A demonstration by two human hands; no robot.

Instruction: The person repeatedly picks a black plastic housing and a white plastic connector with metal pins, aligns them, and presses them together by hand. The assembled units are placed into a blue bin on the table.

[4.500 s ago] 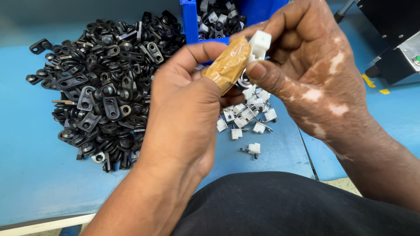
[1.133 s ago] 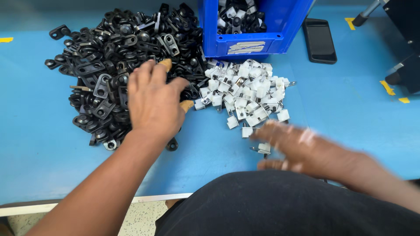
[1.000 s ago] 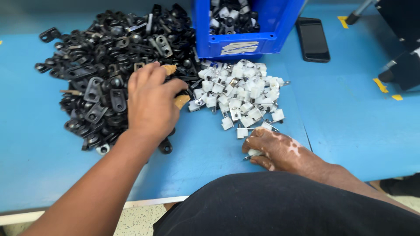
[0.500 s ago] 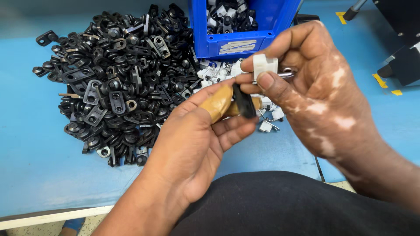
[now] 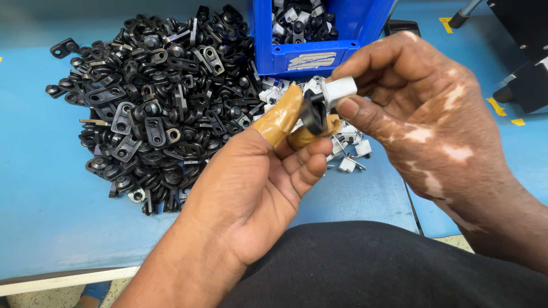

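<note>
My left hand [image 5: 251,182] is raised over the blue table, pinching a small black clip [image 5: 313,112] between thumb and forefinger; tan tape wraps both fingertips. My right hand [image 5: 422,114] holds a small white plastic part [image 5: 340,89] by its fingertips and presses it against the black clip. Both hands meet just in front of the blue bin [image 5: 319,34]. A heap of black clips [image 5: 160,97] lies to the left. A smaller pile of white parts [image 5: 348,151] lies under my hands, mostly hidden.
The blue bin holds mixed black and white pieces. A dark phone [image 5: 402,25] lies right of the bin. A black machine [image 5: 522,51] stands at the far right, with yellow tape marks [image 5: 494,105] on the table. My dark-clothed lap [image 5: 371,268] fills the bottom.
A second ago my left hand was on the black heap and my right hand on the white pile. Both have since lifted with one piece each and come together.
</note>
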